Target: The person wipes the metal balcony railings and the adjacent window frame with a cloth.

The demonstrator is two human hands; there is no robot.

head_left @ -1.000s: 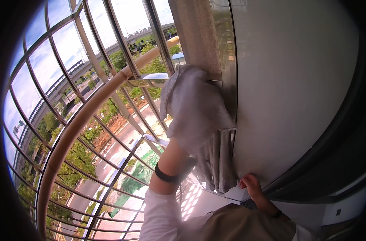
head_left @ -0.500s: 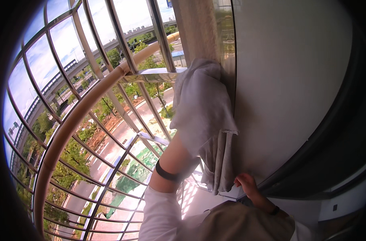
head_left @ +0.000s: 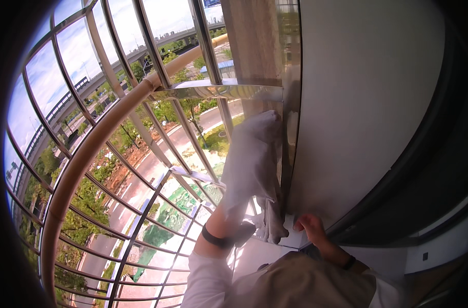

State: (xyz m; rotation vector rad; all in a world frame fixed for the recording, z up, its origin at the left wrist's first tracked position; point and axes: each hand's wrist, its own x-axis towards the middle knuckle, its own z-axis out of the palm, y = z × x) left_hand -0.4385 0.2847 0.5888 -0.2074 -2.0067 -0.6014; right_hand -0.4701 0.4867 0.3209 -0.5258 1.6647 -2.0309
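Note:
A grey cloth point(head_left: 252, 156) is draped over my left hand, hiding its fingers, and rests against the metal frame post point(head_left: 290, 123) beside the wall. Its loose end hangs down past my wrist. The cloth follows that hand, so I take it as gripped, though the grip itself does not show. My left forearm point(head_left: 226, 220) wears a black band and a white sleeve. Lower and to the right, my right hand point(head_left: 310, 227) is held in front of my body with its fingers curled in; I see nothing in it.
A metal-bar cage point(head_left: 126, 210) curves along the left, with a tan pole point(head_left: 98, 131) running inside it. A polished crossbar point(head_left: 223, 92) meets the post above the cloth. On the right stands a smooth grey panel point(head_left: 367, 102). Outside are trees, a road and an overpass.
My left hand and the cloth have moved down along the post, uncovering the crossbar's end and the surface above. My right hand stays nearly in place, its fingers still curled.

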